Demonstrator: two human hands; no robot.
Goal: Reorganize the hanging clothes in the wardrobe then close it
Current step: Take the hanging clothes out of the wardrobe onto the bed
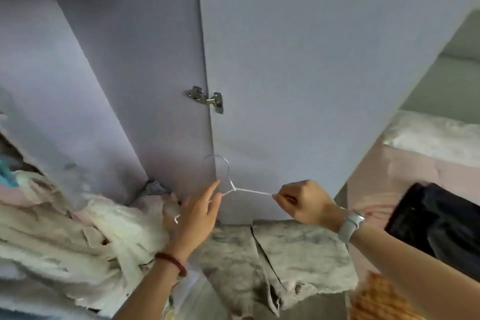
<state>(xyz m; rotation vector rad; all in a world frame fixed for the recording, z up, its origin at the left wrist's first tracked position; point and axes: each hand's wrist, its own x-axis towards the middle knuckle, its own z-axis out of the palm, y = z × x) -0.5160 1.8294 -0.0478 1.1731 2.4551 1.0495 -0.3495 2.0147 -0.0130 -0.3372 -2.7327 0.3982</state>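
Below the hinge (207, 100) of the wardrobe door (311, 60), I hold a bare wire hanger (228, 184), its hook pointing up toward that hinge. My right hand (304, 202) pinches the hanger's right arm between curled fingers (279, 197). My left hand (200, 213) is slack, its straight fingers resting against the hanger's left arm rather than curling round it. Left of the hinge and lower, pale clothes (78, 228) lie bunched inside the wardrobe; a grey garment (285, 249) is spread below my hands. To do this step well, I judge I should take the left arm of the hanger firmly, keep the wire level, and feed one shoulder of a garment at a time.
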